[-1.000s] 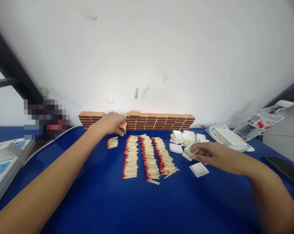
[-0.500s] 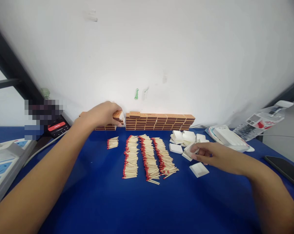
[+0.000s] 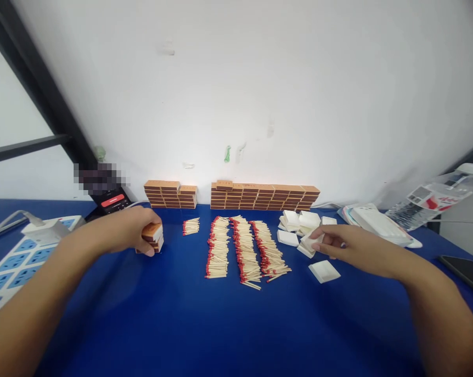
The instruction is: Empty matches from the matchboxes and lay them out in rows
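My left hand (image 3: 136,230) is closed around a small stack of matchboxes (image 3: 155,238), low over the blue table at the left; its fingers partly hide the boxes. At the right, my right hand (image 3: 334,242) pinches a white matchbox tray (image 3: 309,243) at the near edge of a heap of white trays (image 3: 299,220). One more tray (image 3: 325,272) lies apart, nearer to me. Three long rows of red-headed matches (image 3: 217,248) fill the middle of the table, with a small group of matches (image 3: 191,226) to their left.
Along the wall stand a long stack of matchboxes (image 3: 268,196) and a shorter stack (image 3: 169,195). A power strip (image 3: 20,267) lies at the left. To the right are a plastic bottle (image 3: 428,201), white packets (image 3: 378,225) and a phone (image 3: 466,275).
My left hand has carried its matchboxes from beside the shorter stack toward me and left, down near the table. The right hand stays at the trays. The view has shifted slightly.
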`<action>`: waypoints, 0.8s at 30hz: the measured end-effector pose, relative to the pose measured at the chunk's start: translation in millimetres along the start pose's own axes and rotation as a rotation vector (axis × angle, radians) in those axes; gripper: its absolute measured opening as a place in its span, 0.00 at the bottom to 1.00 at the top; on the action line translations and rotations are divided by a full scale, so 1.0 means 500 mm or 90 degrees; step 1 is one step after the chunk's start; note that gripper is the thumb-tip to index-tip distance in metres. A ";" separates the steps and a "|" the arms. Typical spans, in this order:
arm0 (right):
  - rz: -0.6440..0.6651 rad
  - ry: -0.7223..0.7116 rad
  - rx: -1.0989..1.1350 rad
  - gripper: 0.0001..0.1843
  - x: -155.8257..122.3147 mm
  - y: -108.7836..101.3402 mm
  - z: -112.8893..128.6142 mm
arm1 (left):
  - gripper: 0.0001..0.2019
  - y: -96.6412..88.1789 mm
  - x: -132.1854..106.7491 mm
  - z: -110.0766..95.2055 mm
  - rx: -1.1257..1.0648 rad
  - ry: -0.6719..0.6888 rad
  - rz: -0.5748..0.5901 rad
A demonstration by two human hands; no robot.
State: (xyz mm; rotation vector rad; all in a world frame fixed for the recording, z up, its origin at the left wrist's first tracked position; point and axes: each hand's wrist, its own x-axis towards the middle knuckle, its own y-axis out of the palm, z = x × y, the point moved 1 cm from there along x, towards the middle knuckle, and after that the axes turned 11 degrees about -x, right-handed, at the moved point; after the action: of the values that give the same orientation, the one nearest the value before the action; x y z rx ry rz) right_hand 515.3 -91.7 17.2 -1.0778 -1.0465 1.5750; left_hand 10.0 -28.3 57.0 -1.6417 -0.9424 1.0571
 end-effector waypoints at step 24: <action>-0.444 -0.252 -0.362 0.12 0.298 -0.024 0.343 | 0.09 0.029 -0.020 0.067 -0.114 -0.086 -0.034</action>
State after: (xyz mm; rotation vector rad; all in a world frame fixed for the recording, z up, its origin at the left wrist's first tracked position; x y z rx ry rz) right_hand 326.4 31.1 47.2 -0.6230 -1.9666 0.9431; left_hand -23.1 -31.2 38.9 -1.6960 -1.1928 1.0830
